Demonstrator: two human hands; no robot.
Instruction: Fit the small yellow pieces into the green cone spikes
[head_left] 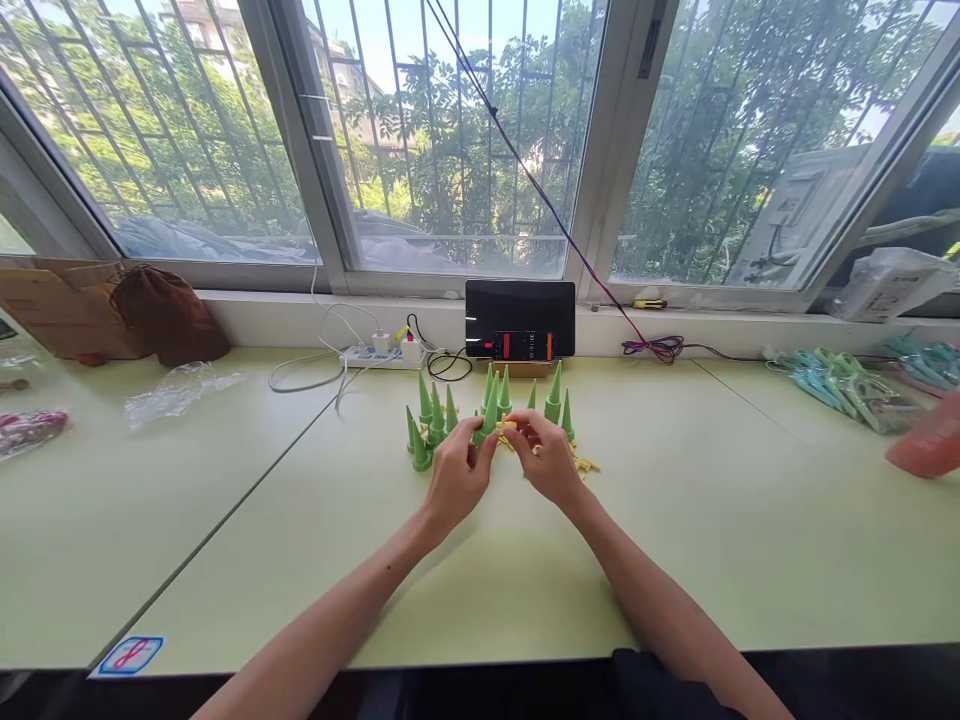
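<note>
Left hand's grip [460,470] pinching a green cone [490,408], dead centre over the tabletop [480,600]; right hand's grip [551,462] pinching a small yellow piece [507,425] just beside it! Clear packets [891,408] at three o'clock show teal-and-green contents [832,382].

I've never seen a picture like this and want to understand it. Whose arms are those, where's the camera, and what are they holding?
There's no machine here: a person wears the camera on their head, and it looks forward and down at their bare arms. The left hand holds a green cone, and the right hand pinches a small yellow piece. More green cones stand on the pale table, with loose yellow bits among them. Behind stands a dark screen.
</note>
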